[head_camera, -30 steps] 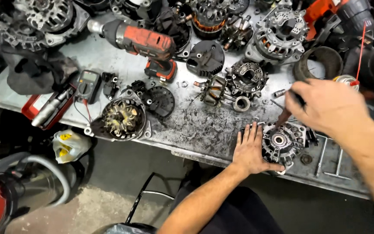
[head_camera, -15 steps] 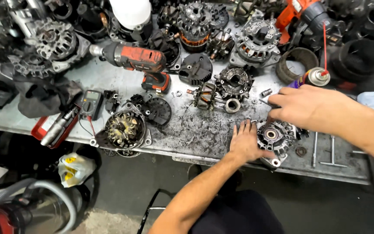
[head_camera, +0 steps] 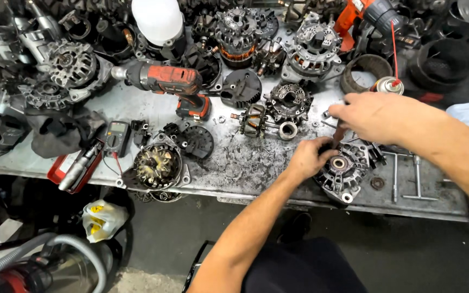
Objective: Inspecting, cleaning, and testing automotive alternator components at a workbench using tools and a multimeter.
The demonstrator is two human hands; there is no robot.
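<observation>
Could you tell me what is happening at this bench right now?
A person is working on an alternator housing at the front edge of a grimy metal workbench. The left hand steadies the housing's rim, while the right hand holds a slim tool pointed down at it. A red cordless driver, a rotor and other alternator parts lie around.

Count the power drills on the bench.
2 visible: a red drill lying at bench centre-left, and an orange drill at the top edge, partly cut off. Clutter may hide others.
</observation>
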